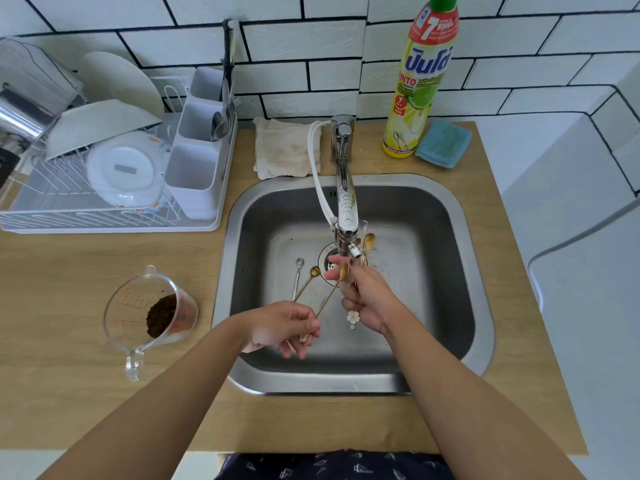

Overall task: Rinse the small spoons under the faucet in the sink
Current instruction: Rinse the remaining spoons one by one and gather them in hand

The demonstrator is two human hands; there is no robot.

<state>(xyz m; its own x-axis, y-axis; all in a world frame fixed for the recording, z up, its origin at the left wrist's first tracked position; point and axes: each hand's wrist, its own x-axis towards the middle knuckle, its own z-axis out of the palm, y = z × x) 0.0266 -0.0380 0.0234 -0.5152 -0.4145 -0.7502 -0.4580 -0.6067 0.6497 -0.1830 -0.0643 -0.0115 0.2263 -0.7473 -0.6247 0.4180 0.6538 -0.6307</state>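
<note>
1. We see both hands over the sink (446, 209), under the faucet (347, 209).
2. Our left hand (282, 327) pinches a gold spoon (330, 292) by its handle.
3. Our right hand (369, 299) grips several small spoons (367, 242).
4. Two more spoons (302, 278) lie in the basin, left of the drain.

home kitchen: steel sink (460, 216), dish rack (104, 216), dish soap bottle (420, 81), tiled wall (311, 39)

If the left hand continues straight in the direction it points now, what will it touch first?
Likely the right hand: the left hand points across the sink along the gold spoon that both hold. Depth is unclear.
</note>
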